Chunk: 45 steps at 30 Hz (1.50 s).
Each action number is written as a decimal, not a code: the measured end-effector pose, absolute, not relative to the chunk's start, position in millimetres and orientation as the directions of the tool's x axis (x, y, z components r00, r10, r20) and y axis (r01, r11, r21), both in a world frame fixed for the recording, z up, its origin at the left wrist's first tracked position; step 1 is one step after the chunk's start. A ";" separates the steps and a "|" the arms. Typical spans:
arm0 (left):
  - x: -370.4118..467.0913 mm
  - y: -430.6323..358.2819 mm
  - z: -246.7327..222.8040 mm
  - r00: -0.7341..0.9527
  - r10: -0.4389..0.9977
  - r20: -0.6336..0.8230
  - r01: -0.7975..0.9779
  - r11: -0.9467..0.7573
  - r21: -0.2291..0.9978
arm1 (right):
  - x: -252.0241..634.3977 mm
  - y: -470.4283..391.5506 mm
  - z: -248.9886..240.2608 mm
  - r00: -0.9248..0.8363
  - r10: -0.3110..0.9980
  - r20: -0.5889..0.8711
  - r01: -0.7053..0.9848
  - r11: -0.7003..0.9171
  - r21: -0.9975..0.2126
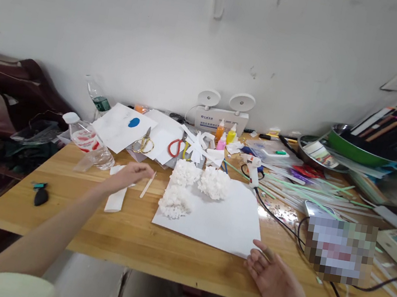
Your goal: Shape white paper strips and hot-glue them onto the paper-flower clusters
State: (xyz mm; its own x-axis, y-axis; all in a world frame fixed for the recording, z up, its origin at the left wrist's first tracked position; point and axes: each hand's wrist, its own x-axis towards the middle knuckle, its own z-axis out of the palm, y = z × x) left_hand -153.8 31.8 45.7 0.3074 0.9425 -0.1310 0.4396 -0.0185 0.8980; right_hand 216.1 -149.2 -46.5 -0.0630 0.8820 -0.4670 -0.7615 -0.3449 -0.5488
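Observation:
My left hand (136,174) reaches in over the table with its fingers pinched together at the upper end of a pale flat craft stick (146,186). To its right, three fluffy white clumps (214,182) sit on the left part of a white sheet of paper (224,221). My right hand (272,275) is open, palm turned up and fingers loosely curved, at the sheet's near right corner. Nothing is held in it. A folded white tissue (114,200) lies below my left hand.
A glue gun (253,170) stands behind the sheet, its black cord running right. Gold scissors (144,144), red-handled pliers (174,148) and small paint bottles (221,142) are at the back. A water bottle (88,143) leans at left. Pale sticks (305,192) and a blurred-out device (339,250) lie right.

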 end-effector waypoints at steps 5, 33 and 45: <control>-189.8 47.7 63.1 -0.045 0.994 0.099 0.081 -0.095 0.992 | 216.8 -145.9 -50.9 -0.046 0.881 -0.471 -0.761 -0.336 -0.555; -144.9 53.1 36.0 0.372 0.922 -0.105 0.789 -0.255 0.560 | 220.9 -140.9 -56.8 0.021 0.865 -0.502 -0.807 -0.281 -0.519; -140.6 42.6 84.3 0.133 0.962 0.240 0.362 -0.273 0.891 | 223.0 -141.7 -59.4 0.022 0.856 -0.516 -0.816 -0.283 -0.503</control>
State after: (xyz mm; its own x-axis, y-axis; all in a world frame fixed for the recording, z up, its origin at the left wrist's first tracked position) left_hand -140.6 42.6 84.3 0.1327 0.9616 0.2403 0.3618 -0.2727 0.8915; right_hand 223.0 -141.7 -59.4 0.0216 0.8564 -0.5159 -0.8165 -0.2827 -0.5034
